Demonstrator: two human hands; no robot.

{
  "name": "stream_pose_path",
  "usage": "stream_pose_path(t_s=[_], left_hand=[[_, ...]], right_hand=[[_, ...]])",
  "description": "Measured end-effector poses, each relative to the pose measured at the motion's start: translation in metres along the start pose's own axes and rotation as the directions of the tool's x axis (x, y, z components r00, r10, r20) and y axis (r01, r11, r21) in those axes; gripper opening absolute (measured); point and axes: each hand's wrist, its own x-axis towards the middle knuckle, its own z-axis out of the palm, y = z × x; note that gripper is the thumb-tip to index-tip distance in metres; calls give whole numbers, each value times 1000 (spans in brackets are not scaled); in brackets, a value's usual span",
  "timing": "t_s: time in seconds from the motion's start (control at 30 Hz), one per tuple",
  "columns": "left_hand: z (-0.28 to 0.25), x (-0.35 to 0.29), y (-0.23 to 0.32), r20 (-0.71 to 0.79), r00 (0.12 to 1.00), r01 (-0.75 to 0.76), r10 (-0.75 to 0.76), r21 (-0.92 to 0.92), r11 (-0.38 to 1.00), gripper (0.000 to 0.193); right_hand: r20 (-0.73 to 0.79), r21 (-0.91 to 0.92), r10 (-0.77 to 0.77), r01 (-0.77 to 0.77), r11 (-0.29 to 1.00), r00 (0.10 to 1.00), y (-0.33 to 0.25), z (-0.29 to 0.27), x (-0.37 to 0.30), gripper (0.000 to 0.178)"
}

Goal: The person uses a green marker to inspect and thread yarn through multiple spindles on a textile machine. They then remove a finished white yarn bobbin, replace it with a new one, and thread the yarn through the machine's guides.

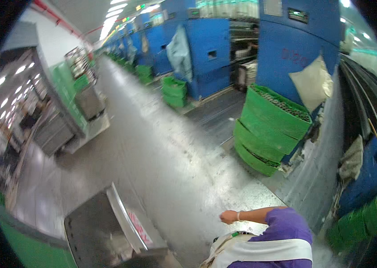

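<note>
My right hand (228, 217) is over the smooth grey floor in the lower middle. Its bare forearm comes out of a purple sleeve, and a pale band circles the wrist. The fingers look curled into a loose fist, slightly smeared, with nothing visible in them. It touches nothing. A white strap and pale cloth (264, 251) cover my body just below the hand. My left hand does not show. Nearest on the left is a dark open-topped metal cart (119, 219) with red marks on its side.
Stacked green crates (269, 129), the top one holding many small round pieces, stand by blue machines (304, 44) on the right. A cream bag (311, 82) hangs there. More green crates (174, 91) line the aisle (153, 134). Further left stands a grey cabinet (54, 131).
</note>
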Motion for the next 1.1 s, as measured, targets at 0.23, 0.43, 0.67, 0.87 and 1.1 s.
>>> stream_pose_path(t_s=[0.23, 0.43, 0.67, 0.87, 1.1], left_hand=[[136, 148, 32, 642, 765, -172, 37, 150, 974, 41], [288, 244, 56, 897, 439, -351, -45, 217, 911, 43], [420, 360, 79, 975, 172, -502, -137, 207, 840, 46], [497, 508, 48, 967, 24, -605, -253, 215, 766, 48], [540, 725, -15, 884, -45, -707, -466, 301, 640, 52]], right_hand=[[301, 317, -223, 123, 940, 927, 45, -37, -100, 24], [40, 462, 287, -272, 844, 957, 49, -102, -76, 26], [114, 575, 306, -314, 756, 945, 102, -201, -26, 30], [116, 681, 461, -408, 608, 880, 167, -235, 79, 37], [228, 622, 554, -558, 549, 800, 256, -328, 229, 34]])
